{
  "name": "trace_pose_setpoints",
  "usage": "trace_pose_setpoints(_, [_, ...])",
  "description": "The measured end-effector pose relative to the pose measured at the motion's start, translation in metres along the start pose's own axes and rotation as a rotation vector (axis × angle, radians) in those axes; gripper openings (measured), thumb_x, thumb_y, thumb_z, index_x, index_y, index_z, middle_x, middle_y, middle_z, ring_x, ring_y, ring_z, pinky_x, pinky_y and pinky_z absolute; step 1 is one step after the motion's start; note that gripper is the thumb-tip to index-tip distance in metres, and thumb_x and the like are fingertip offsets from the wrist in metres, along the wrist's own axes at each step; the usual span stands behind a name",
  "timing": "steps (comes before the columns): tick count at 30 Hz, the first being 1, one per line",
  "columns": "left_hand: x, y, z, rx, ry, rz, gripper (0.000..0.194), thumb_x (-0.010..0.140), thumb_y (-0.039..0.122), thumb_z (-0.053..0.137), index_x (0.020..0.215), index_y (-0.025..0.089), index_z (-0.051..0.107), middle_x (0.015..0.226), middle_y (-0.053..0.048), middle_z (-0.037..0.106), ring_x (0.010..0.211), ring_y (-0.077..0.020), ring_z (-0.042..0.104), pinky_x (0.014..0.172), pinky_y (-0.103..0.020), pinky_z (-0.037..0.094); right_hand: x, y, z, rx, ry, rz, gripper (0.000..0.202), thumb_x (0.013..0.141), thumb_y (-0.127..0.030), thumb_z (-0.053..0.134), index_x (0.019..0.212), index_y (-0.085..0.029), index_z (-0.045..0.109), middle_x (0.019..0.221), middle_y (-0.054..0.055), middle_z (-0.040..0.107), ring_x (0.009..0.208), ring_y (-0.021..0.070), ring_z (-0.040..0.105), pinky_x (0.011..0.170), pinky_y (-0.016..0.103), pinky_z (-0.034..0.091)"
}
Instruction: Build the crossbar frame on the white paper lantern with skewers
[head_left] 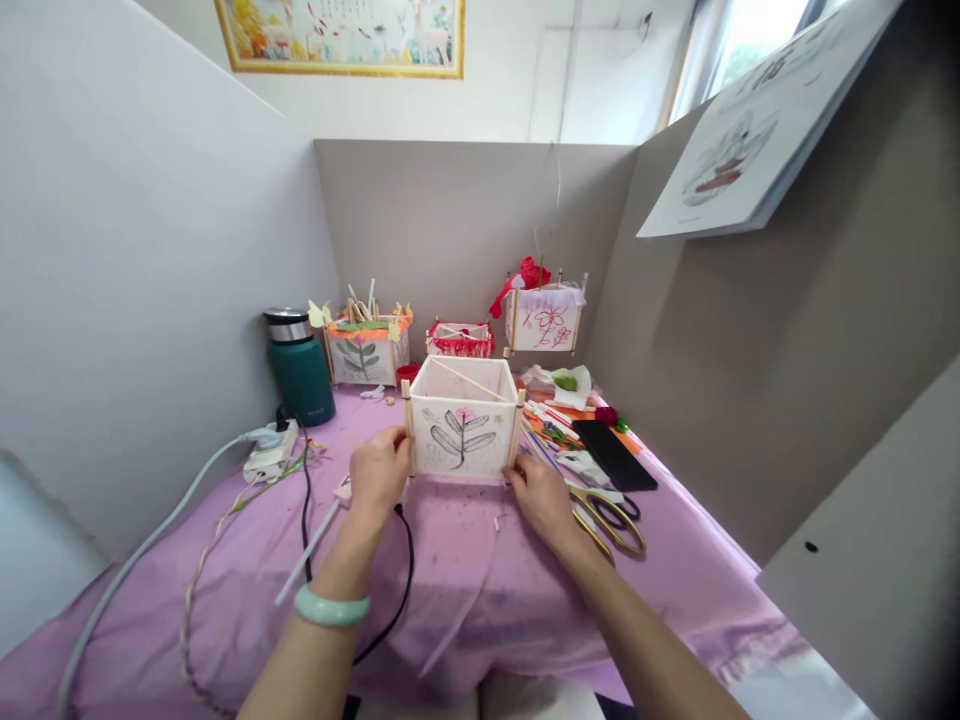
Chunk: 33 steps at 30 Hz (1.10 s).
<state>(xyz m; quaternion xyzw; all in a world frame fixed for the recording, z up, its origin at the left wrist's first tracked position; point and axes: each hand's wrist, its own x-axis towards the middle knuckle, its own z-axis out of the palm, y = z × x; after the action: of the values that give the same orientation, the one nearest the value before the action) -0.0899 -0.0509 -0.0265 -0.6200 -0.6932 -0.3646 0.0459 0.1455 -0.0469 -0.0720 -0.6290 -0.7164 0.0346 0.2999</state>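
Note:
A white, open-topped, box-shaped lantern (463, 440) with wooden sticks at its corners stands upright in front of me. Its near side bears a drawn plant with grey leaves and a pink flower, and a thin stick crosses the top diagonally. My left hand (381, 472) is closed on the left corner post. Low on the right corner, my right hand (538, 495) pinches the other post. What looks like a glue gun (343, 492), with a pale glue stick (307, 553) projecting, lies partly hidden by my left hand. Gold-handled scissors (611, 520) lie right of my right hand.
Behind stand an orange-trimmed box (365, 362), a red-fringed one (459, 342) and one with drawn red flowers (544, 327). A green bottle (300, 370) and power strip (270, 455) with cables are left. A black phone (613, 455) lies right. Partitions enclose the purple-covered table (465, 570).

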Motion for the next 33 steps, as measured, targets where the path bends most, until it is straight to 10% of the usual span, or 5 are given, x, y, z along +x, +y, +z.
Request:
trace_pose_setpoints(13, [0.007,0.000,-0.007,-0.010,-0.035,-0.006,0.028,0.082,0.033,0.051,0.094,0.020,0.072,0.087,-0.008,0.075,0.083,-0.0246,0.068,0.071,-0.031,0.046,-0.002,0.003,-0.006,0.032,0.006,-0.010,0.023,0.087,-0.031,0.054,0.077,-0.017,0.069,0.079,0.006,0.071,0.073,0.0197,0.064,0.065,0.027,0.040])
trace_pose_setpoints(19, [0.023,0.018,-0.030,-0.227,0.178,-0.012,0.035,0.083,0.041,0.052,0.105,0.020,0.070,0.096,-0.005,0.075,0.083,-0.0195,0.067,0.075,-0.027,0.047,0.021,-0.003,-0.037,0.534,0.376,-0.120,0.032,0.087,-0.036,0.053,0.110,-0.016,0.063,0.100,0.007,0.068,0.076,0.0154,0.061,0.069,0.026,0.047])
trace_pose_setpoints(33, [0.038,0.025,-0.030,-0.208,0.167,-0.002,0.031,0.078,0.039,0.053,0.088,0.019,0.075,0.087,-0.005,0.076,0.078,-0.0209,0.067,0.066,-0.026,0.043,0.042,-0.019,-0.056,0.538,0.471,-0.266,0.015,0.083,-0.023,0.058,0.079,-0.017,0.071,0.074,0.003,0.065,0.068,0.0159,0.058,0.066,0.028,0.044])
